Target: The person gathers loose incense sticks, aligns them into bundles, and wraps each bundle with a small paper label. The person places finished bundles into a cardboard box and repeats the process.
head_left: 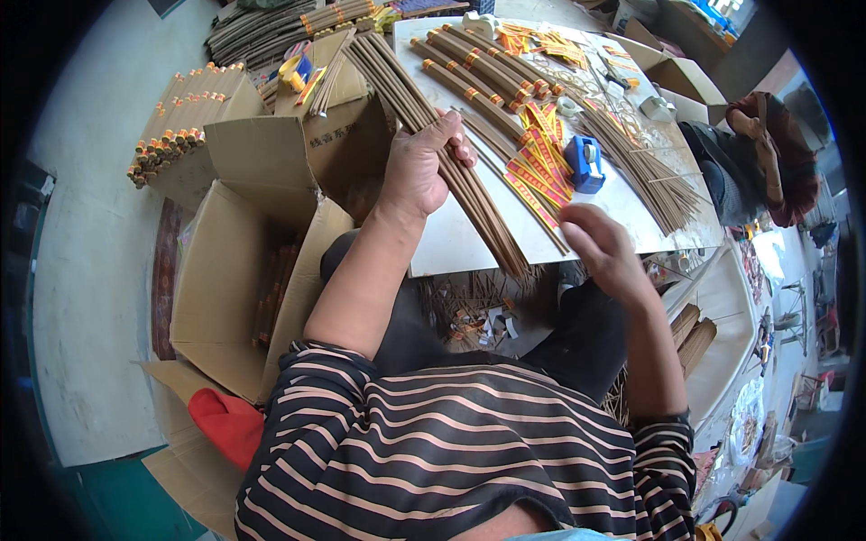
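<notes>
It's a bold top (487, 433) this person has on – near-black cloth crossed by thin, pale peach stripes that go wavy wherever the fabric folds. The neckline (521, 505) is a plain dark curve. The left sleeve (316, 397) carries the same stripes and sits rumpled around the elbow, and the right sleeve (663, 460) matches it, so both forearms are uncovered. The left hand (419, 167) and the right hand (606, 252) are bare too. Below come plain dark trousers (586, 329) – black, or close to it. A scrap of light blue (564, 535) shows near the neckline, too little to identify.
</notes>
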A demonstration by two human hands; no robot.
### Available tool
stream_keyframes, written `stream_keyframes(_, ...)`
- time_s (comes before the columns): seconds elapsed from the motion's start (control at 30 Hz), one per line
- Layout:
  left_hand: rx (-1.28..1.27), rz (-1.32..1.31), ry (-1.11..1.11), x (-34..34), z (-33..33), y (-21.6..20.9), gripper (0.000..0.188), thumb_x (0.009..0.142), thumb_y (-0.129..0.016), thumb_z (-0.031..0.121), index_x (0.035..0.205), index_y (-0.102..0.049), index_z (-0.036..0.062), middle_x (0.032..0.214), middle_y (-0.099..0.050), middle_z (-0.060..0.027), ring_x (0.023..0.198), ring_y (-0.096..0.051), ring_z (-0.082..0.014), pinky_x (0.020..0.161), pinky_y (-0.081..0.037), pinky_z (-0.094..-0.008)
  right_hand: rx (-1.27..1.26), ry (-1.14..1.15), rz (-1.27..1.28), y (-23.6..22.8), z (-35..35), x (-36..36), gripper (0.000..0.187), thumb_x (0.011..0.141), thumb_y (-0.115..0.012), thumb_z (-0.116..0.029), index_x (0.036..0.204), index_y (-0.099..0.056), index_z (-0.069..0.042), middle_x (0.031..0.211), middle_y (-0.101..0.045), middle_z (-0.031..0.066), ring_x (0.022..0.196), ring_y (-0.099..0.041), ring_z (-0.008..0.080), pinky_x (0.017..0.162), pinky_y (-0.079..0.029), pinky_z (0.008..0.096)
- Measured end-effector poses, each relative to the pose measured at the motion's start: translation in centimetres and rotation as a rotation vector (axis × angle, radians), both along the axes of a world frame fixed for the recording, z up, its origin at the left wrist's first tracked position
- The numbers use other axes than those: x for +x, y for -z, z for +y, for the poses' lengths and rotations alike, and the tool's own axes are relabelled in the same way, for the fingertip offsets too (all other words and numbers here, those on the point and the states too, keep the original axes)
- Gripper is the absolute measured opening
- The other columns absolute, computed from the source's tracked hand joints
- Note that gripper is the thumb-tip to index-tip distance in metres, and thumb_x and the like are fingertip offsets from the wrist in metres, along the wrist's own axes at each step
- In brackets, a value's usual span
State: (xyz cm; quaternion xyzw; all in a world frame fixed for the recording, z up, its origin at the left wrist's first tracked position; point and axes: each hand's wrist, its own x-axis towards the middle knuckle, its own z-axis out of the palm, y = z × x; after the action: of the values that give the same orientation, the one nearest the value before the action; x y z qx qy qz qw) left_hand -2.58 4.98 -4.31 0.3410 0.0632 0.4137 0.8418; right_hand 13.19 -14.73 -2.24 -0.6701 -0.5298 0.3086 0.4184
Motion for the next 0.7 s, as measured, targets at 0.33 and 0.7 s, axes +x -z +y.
stream_keyframes(0.33, -0.381, 0.19, -0.012, 0.6, 0.9, 4.1, 0.016, 0.083, -0.062, 0.011, 0.072, -0.053, 0.0036, 0.059, -0.05, -0.0047, 0.052, -0.05, -0.0172, 0.053, -0.045, -0.0325, -0.404, -0.222, 0.731, 5.6, 6.1, -5.7, 0.046, 0.078, -0.07, -0.016, 0.112, -0.043, 0.001, 0.081, -0.059, 0.0066, 0.069, -0.059, 0.014, 0.065, -0.05, 0.0261)
stream_keyframes(0.7, -0.424, -0.142, 0.297, 1.4, 3.2, 7.9, 0.018, 0.082, -0.065, 0.02, 0.081, -0.053, 0.0069, 0.069, -0.054, -0.0037, 0.061, -0.053, -0.0142, 0.061, -0.047, -0.0298, -0.479, -0.255, 1.614, 6.8, 5.8, -5.7, 0.023, 0.078, -0.06, -0.003, 0.097, -0.048, 0.002, 0.062, -0.049, 0.0056, 0.044, -0.048, 0.0119, 0.039, -0.043, 0.024)
